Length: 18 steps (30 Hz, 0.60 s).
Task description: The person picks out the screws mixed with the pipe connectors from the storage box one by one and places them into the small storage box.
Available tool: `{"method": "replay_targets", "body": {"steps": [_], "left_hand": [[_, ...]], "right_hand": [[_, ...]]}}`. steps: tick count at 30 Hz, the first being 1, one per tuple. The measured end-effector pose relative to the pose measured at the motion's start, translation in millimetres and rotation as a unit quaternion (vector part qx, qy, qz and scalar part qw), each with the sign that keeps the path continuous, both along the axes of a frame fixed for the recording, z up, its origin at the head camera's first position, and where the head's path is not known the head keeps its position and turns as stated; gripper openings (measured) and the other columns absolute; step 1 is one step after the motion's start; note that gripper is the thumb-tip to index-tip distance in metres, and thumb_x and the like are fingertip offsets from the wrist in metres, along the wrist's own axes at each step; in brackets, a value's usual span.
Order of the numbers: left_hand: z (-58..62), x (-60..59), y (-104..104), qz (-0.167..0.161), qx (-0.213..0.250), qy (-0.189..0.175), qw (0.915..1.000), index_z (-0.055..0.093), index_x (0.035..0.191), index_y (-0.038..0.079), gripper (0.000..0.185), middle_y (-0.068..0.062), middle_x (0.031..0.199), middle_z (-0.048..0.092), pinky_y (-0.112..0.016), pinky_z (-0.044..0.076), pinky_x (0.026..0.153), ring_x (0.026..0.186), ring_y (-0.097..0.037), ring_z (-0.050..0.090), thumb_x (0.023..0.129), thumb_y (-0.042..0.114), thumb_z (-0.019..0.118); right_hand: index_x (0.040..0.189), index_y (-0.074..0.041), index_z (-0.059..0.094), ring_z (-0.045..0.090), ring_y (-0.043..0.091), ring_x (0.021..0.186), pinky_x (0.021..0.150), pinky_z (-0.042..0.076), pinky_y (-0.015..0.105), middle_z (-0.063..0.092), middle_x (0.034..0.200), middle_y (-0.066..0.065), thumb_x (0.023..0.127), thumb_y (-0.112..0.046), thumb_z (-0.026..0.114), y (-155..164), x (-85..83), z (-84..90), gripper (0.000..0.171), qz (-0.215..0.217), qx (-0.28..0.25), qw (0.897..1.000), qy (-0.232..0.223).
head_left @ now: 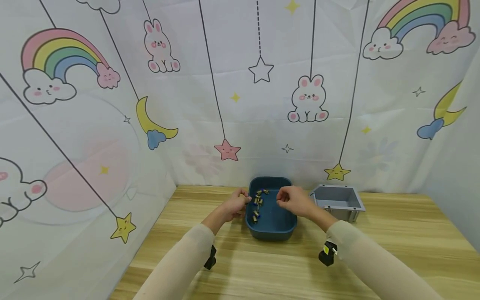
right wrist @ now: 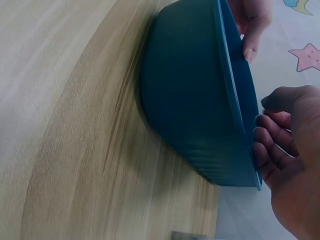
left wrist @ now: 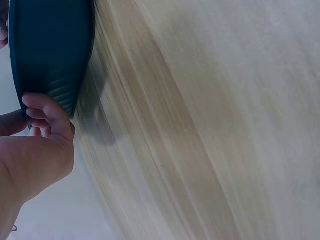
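A dark blue rectangular plastic basin (head_left: pixel 271 234) stands on the table. Inside, along its left half, lie several small brass-coloured fittings (head_left: pixel 258 201), some showing blue parts. My left hand (head_left: pixel 237 202) grips the basin's left rim, thumb on the inner side and fingers outside, as the left wrist view also shows the hand (left wrist: pixel 47 135) at the rim. Over the basin's right side is my right hand (head_left: pixel 294 201), fingers curled and thumb close to the index finger. In the right wrist view this hand (right wrist: pixel 290 135) is beside the rim; whether something small is between its fingertips is hidden.
A grey open-topped box (head_left: pixel 339 204) stands on the wooden table (head_left: pixel 240 266) to the right of the basin, behind my right forearm. A white cloth (head_left: pixel 262 125) with cartoon prints hangs along the back and left. Black wrist cameras (head_left: pixel 327 254) sit under the sleeves.
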<state>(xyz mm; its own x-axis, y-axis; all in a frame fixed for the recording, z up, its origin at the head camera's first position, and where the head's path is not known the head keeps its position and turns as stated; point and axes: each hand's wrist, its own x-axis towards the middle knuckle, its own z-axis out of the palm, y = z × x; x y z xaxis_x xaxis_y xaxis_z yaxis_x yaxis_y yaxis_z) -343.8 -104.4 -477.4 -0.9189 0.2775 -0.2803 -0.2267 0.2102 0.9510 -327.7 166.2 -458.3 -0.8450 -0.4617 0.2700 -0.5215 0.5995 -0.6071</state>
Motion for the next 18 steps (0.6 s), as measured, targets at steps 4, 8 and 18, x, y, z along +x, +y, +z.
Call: {"method": "replay_targets", "body": {"steps": [4, 8, 18], "left_hand": [[-1.6, 0.0, 0.7, 0.003, 0.0, 0.002, 1.0, 0.042, 0.115, 0.014, 0.011, -0.005, 0.091, 0.048, -0.032, 0.041, 0.06, 0.065, -0.017, 0.046, 0.113, 0.018, 0.052], [-1.9, 0.3, 0.5, 0.003, -0.001, 0.004, 1.0, 0.042, 0.115, 0.014, 0.011, -0.006, 0.092, 0.049, -0.031, 0.041, 0.06, 0.065, -0.017, 0.047, 0.113, 0.018, 0.052], [-0.5, 0.2, 0.4, -0.002, 0.011, -0.001, 0.9999, 0.041, 0.114, 0.014, 0.009, -0.003, 0.083, 0.044, -0.031, 0.036, 0.058, 0.062, -0.017, 0.041, 0.113, 0.018, 0.05]], "right_hand": [[0.095, -0.009, 0.072, 0.062, 0.01, 0.075, 0.069, 0.055, 0.03, 0.068, 0.085, -0.004, 0.095, -0.007, 0.076, -2.7, -0.6, -2.5, 0.005, 0.001, 0.002, 1.0, 0.006], [0.095, -0.008, 0.072, 0.062, 0.01, 0.074, 0.069, 0.055, 0.029, 0.068, 0.085, -0.003, 0.095, -0.005, 0.076, -5.5, -1.8, -4.1, 0.006, 0.006, -0.004, 1.0, 0.002], [0.095, -0.007, 0.071, 0.062, 0.01, 0.074, 0.069, 0.055, 0.029, 0.068, 0.085, -0.003, 0.095, -0.004, 0.076, -16.3, -3.1, -3.6, 0.006, 0.011, -0.011, 1.0, -0.009]]}}
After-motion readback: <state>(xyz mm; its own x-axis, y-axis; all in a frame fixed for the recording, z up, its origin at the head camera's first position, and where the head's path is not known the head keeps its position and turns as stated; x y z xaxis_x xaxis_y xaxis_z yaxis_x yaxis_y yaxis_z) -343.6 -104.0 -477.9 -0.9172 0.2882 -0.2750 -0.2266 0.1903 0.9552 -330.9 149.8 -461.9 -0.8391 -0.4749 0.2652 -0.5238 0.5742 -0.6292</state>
